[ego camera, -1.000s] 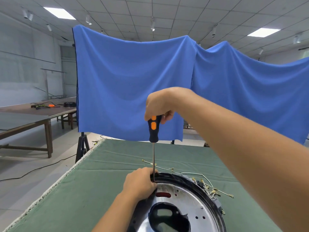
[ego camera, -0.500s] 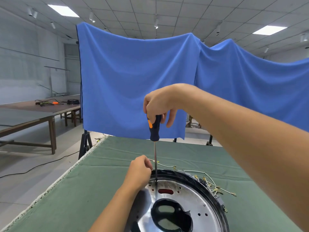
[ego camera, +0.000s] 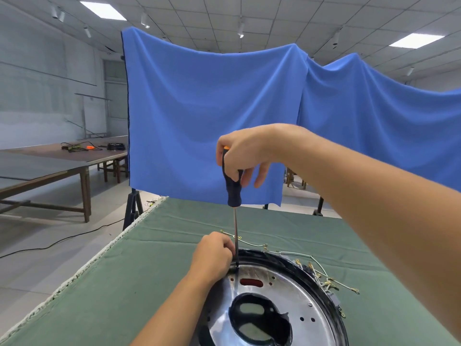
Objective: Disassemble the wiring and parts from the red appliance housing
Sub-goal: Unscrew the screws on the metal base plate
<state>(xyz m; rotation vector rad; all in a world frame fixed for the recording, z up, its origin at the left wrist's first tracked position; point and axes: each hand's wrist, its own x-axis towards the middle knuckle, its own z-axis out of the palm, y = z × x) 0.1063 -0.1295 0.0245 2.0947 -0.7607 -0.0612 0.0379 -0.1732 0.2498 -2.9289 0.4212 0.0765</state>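
The round appliance housing [ego camera: 287, 293] lies on the green table at the bottom centre, showing a shiny metal plate with a black rim and a red slot. My right hand [ego camera: 245, 156] grips the black and orange handle of a screwdriver [ego camera: 233, 188] held upright, its tip on the plate's far rim. My left hand [ego camera: 214, 254] grips the housing rim with curled fingers, right beside the shaft. Loose pale wires [ego camera: 321, 275] with metal terminals trail over the far right rim.
The green cloth table [ego camera: 149, 270] has its left edge near the bare floor. A blue cloth [ego camera: 212, 116] hangs behind the table on stands. A wooden table [ego camera: 50, 163] with cables stands at the left. A black cable runs across the floor.
My right hand has turned round the screwdriver handle, so less orange shows. The left hand stays by the shaft at the rim. The camera view has shifted slightly.
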